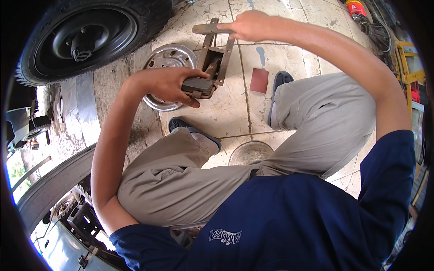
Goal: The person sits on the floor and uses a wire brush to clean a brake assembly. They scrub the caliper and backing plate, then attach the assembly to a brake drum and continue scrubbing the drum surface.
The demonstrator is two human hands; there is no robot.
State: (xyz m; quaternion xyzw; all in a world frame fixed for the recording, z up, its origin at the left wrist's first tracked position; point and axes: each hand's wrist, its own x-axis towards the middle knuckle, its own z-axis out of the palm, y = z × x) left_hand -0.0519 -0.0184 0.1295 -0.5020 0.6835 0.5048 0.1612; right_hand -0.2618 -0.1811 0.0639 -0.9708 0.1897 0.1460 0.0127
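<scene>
The floor is made of pale cracked tiles, and it is dusty and stained. The person sits low over it, with bent knees in tan trousers and dark slippers on both feet. The left arm comes up from the lower left, bends sharply at the elbow, and reaches in toward the middle. The right arm comes down from the right side, arcs over the right knee, and stretches far forward. A round metal bowl stands on the floor between the legs; it looks dusty inside, and I cannot tell what is in it. A shiny metal wheel cover lies on the floor just behind the left hand. The left hand is curled around a dark brake pad, with the thumb under it and the fingers on top. The pad sits at the near end of a rusty metal frame, which stands up from the floor in the middle of the view. The right hand is closed over the flat bar at the top of that frame. A small red-brown sheet, maybe sandpaper, lies flat on the tiles near the right foot. A big black tyre on its wheel rests at the upper left. Tools and a red can sit at the far upper right.
</scene>
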